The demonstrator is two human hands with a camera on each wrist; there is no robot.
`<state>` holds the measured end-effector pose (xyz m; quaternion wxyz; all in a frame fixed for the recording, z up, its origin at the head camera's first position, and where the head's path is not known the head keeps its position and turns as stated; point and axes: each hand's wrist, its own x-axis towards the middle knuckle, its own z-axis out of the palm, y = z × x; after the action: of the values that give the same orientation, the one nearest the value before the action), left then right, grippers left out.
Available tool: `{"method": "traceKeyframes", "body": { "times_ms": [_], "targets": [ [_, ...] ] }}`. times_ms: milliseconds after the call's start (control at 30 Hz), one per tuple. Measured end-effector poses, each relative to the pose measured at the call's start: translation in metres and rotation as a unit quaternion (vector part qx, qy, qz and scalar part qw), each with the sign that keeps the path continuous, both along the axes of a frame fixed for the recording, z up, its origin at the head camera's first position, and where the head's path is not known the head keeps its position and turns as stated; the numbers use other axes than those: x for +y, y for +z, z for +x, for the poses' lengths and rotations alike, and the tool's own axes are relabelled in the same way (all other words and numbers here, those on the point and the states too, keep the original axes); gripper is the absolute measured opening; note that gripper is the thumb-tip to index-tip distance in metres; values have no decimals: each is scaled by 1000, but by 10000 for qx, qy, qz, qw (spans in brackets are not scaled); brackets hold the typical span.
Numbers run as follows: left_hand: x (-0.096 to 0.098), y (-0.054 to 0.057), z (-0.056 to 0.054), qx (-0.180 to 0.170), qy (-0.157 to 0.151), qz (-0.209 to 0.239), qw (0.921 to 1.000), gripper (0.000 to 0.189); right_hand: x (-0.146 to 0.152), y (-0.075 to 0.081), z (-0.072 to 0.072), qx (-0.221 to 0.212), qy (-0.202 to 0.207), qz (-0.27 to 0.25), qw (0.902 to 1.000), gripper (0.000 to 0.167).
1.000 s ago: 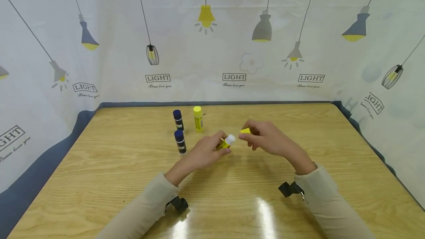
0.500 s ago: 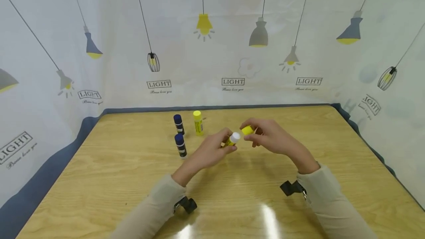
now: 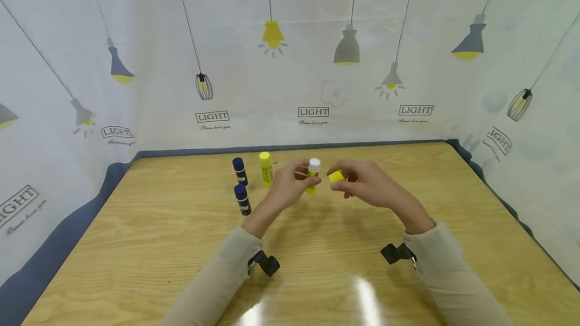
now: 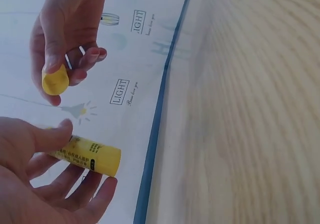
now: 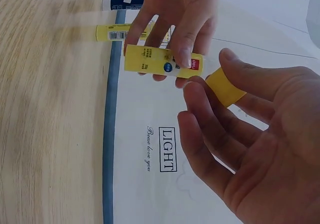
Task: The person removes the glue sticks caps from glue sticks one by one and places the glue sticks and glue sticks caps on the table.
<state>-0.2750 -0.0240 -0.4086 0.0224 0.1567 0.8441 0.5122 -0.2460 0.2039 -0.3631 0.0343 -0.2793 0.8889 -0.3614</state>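
Observation:
My left hand [image 3: 288,185] holds a yellow glue stick [image 3: 312,179] upright above the table, its white top uncovered. In the left wrist view, the thumb presses one side of the glue stick [image 4: 97,156] while the fingers lie along the other. Just to the right, my right hand [image 3: 369,183] pinches a yellow cap [image 3: 336,176] between thumb and fingers. The cap [image 5: 225,87] is apart from the glue stick in the head view. Left of my hands stand a capped yellow glue stick [image 3: 266,170] and two dark blue glue sticks [image 3: 240,171], [image 3: 242,200].
The wooden table [image 3: 149,230] spreads under both arms. Behind it hangs a white cloth [image 3: 254,79] printed with lamps, with a blue border along the table's back edge. A black strap device [image 3: 267,264] sits at each wrist.
The glue stick in my left hand has turned from tilted to upright, and that hand has risen a little. My right hand keeps hold of the cap in nearly the same place.

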Motion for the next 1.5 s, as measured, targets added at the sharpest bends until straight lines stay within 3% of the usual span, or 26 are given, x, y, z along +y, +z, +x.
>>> {"method": "traceKeyframes", "body": {
  "times_ms": [167,300,433,633,900,1100,1500],
  "targets": [
    [1,-1,-11,-272,561,365,9974,33,0,2,-1,54,-10,111,9999,29],
    [4,-3,-20,-603,1007,647,9910,36,0,3,-2,65,-50,191,9998,29],
    [10,-7,-31,-856,1206,652,9869,38,0,2,-3,48,-32,171,9998,28],
    [17,-12,-44,-1052,1295,493,9848,36,0,0,-3,-54,101,52,9999,28],
    [21,-21,-52,-1172,1382,491,9822,32,1,4,-3,-278,99,-26,9996,30],
    [22,-26,-55,-1199,1474,443,9808,33,2,5,-3,-294,9,-12,9996,30],
    [30,-27,-56,-1158,1358,346,9833,39,8,3,-1,-84,-197,64,9997,29]
  ]
}}
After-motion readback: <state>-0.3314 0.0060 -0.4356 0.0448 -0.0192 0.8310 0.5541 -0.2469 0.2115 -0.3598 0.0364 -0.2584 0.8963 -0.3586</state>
